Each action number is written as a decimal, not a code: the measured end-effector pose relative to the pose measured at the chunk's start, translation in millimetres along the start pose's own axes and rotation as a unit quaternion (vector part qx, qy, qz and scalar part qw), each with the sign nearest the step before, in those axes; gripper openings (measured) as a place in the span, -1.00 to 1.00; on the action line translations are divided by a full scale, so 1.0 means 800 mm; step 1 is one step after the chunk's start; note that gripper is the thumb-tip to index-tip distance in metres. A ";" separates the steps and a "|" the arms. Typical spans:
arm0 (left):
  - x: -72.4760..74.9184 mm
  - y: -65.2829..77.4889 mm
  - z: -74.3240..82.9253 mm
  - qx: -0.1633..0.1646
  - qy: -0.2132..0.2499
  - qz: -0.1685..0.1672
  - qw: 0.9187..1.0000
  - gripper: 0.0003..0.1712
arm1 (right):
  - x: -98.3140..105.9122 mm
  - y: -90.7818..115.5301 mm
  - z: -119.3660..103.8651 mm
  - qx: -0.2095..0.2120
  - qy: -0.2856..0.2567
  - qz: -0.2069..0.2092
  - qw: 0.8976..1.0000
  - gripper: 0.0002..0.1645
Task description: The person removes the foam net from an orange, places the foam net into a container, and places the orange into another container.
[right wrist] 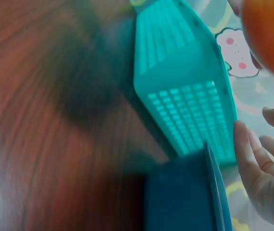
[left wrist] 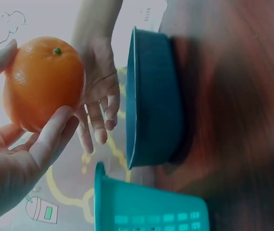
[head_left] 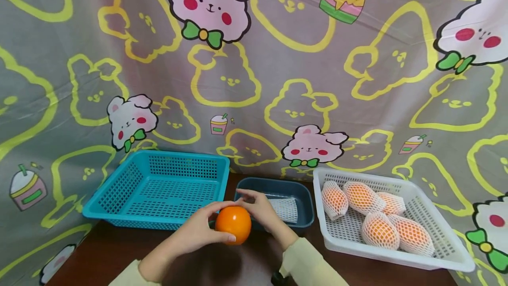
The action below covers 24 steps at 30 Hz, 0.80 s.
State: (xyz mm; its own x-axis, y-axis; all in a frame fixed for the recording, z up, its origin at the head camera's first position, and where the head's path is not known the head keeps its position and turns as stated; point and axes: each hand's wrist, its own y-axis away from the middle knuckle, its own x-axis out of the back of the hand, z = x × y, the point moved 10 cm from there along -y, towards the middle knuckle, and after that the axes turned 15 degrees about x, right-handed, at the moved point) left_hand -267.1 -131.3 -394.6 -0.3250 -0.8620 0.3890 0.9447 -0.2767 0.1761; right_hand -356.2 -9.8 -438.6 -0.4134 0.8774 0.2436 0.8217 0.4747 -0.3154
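The left hand [head_left: 194, 233] is gripping the bare orange [head_left: 233, 225] above the worktop [head_left: 246, 270], thumb and fingers curling around its sides, while the right hand [head_left: 259, 210] is hovering just beside it at one o'clock, fingers apart, holding nothing. That glossy, round skin is worrying me: one grip alone is carrying the weight, so a loosening thumb could be letting the fruit slip, and it might be rolling off towards six o'clock, where bare worktop is opening out. Around the orange, the teal basket [head_left: 170, 193] is sitting at ten o'clock, its raised rim inviting a bump from any low sweep. The dark blue tray [head_left: 278, 187] is lying at two o'clock, near enough for a careless right hand to be nudging its edge. The white basket [head_left: 397, 257] is standing well apart at three o'clock. Only a narrow gap is running between teal basket and tray; the easier room is lying above their rims.
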 end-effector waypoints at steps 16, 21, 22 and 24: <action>0.075 -0.003 -0.005 0.017 0.013 0.094 0.995 -0.15 | -0.059 -0.010 0.008 -0.041 -0.149 0.016 0.988 -0.07; 0.095 -0.005 -0.021 0.034 0.013 0.120 0.992 -0.12 | -0.065 -0.013 0.015 -0.044 -0.172 0.025 0.984 -0.07; 0.100 -0.006 -0.025 0.037 0.013 0.127 0.991 -0.12 | -0.066 -0.013 0.017 -0.047 -0.174 0.029 0.983 -0.08; 0.112 -0.006 -0.033 0.045 0.004 0.146 0.988 -0.11 | -0.067 -0.013 0.020 -0.052 -0.177 0.035 0.982 -0.09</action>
State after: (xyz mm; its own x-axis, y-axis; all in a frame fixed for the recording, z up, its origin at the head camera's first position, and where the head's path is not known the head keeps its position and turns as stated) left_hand -299.6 -218.8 -384.4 -0.0380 -0.9028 0.4285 0.9904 0.0231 0.1365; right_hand -348.8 -60.9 -462.8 -0.4494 0.8858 -0.1157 0.8814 0.4185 -0.2193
